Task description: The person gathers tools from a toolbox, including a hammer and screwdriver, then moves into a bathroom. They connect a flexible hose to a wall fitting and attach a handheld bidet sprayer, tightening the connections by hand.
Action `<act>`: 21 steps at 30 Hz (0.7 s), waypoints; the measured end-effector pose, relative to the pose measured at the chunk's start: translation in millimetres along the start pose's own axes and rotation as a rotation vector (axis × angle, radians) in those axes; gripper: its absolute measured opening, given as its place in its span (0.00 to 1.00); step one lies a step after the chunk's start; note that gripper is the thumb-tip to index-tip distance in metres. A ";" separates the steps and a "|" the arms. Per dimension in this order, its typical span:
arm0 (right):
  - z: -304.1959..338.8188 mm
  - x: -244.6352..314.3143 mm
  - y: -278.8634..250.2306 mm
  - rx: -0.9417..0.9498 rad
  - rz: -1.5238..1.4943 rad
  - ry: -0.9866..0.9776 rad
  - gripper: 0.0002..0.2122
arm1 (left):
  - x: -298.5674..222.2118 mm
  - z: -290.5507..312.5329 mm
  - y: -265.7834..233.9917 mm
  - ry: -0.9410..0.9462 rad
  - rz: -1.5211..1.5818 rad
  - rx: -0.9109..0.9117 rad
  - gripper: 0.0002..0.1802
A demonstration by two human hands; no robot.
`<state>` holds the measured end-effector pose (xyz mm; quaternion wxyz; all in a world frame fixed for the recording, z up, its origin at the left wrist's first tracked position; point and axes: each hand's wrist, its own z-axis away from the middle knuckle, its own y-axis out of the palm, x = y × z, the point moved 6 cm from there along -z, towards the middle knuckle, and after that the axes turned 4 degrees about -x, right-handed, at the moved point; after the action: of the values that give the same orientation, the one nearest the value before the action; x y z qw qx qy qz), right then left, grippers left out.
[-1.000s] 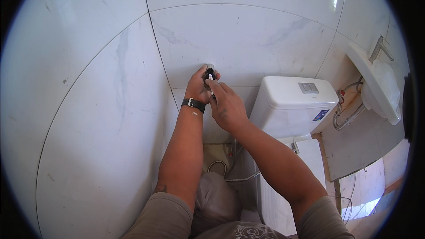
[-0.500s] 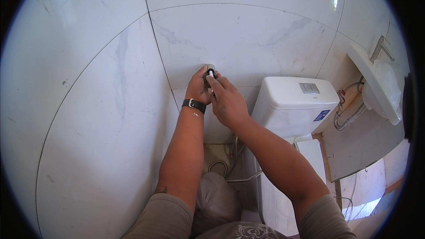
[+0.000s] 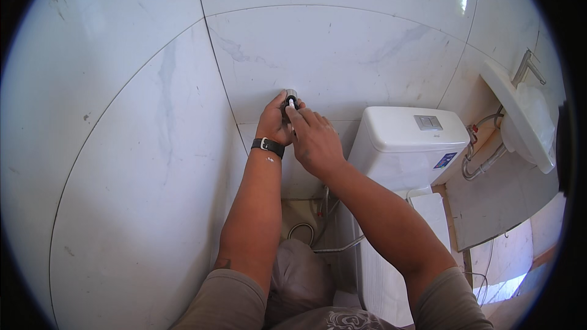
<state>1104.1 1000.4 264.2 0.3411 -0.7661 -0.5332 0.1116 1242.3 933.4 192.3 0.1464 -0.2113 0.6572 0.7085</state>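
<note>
Against the tiled back wall is a small round metal fitting (image 3: 291, 93) with a black ring at its near side. My left hand (image 3: 273, 123), with a black-strapped watch (image 3: 268, 146) on its wrist, is closed around the fitting from the left and below. My right hand (image 3: 318, 143) comes in from the right, its fingers closed at the ring's opening on a small white piece (image 3: 291, 103). What kind of piece it is, I cannot make out. The fingers cover most of both parts.
A white toilet cistern (image 3: 416, 131) with a push-button plate stands right of my forearms. Farther right, a washbasin (image 3: 520, 116) with a metal tap (image 3: 528, 68) hangs above hoses. A braided hose (image 3: 336, 249) crosses low beside my knee. A tiled side wall (image 3: 131, 165) rises close on the left.
My right-hand fingers have shifted slightly around the white piece, and less of its length shows. My left hand keeps its hold on the fitting.
</note>
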 end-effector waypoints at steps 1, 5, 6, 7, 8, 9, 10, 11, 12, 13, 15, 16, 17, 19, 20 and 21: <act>0.0 0.1 0.2 0.002 -0.001 0.000 0.19 | -0.3 0.3 1.7 0.006 0.000 0.021 0.18; 0.4 -0.1 -0.2 0.010 -0.001 0.009 0.19 | -0.3 1.7 1.3 0.041 -0.009 -0.038 0.18; 0.6 -0.5 0.2 0.022 0.000 0.020 0.19 | -0.2 2.1 1.2 0.047 -0.008 -0.052 0.18; 0.5 0.3 -0.7 0.009 0.005 0.012 0.19 | -0.5 2.5 1.6 0.053 -0.014 -0.056 0.18; 0.5 0.6 -0.9 0.008 0.011 0.012 0.20 | -0.7 2.9 2.4 0.056 -0.016 -0.048 0.18; 0.5 0.8 -1.1 0.005 0.012 0.013 0.20 | -0.8 3.1 3.2 0.055 -0.014 -0.040 0.18; 0.5 1.5 -0.3 0.015 0.024 0.005 0.20 | -0.6 3.3 4.2 0.045 -0.011 -0.024 0.18; 0.7 2.1 0.3 0.024 0.031 -0.001 0.20 | -0.3 3.5 5.0 0.031 -0.004 -0.007 0.18; 0.9 2.6 0.8 0.027 0.034 -0.009 0.20 | -0.1 3.5 4.3 0.021 0.002 -0.014 0.18; 1.2 2.4 0.1 0.017 0.032 -0.005 0.20 | -0.6 3.8 5.4 0.029 -0.012 0.007 0.18; 1.6 1.4 -1.0 -0.002 0.018 0.006 0.20 | -1.5 4.1 4.8 0.049 -0.038 0.003 0.18; 1.5 1.8 -1.9 -0.017 0.022 -0.005 0.20 | -1.7 4.1 4.8 0.053 -0.040 0.006 0.18; 1.2 1.5 -2.1 -0.021 0.026 -0.006 0.19 | -1.6 4.0 5.1 0.050 -0.038 0.012 0.19; 0.1 1.2 -2.5 -0.030 0.022 -0.007 0.19 | -1.1 3.7 4.8 0.041 -0.024 0.012 0.19; -0.5 1.2 -2.9 -0.036 0.014 -0.006 0.19 | -0.8 3.5 4.0 0.037 -0.011 0.005 0.19; -1.1 1.3 -3.2 -0.040 0.009 -0.005 0.19 | -0.6 3.3 3.6 0.032 0.004 0.003 0.18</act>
<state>1102.8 1001.8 267.3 0.3238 -0.7749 -0.5327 0.1044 1240.7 936.4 195.9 0.1348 -0.2208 0.6609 0.7045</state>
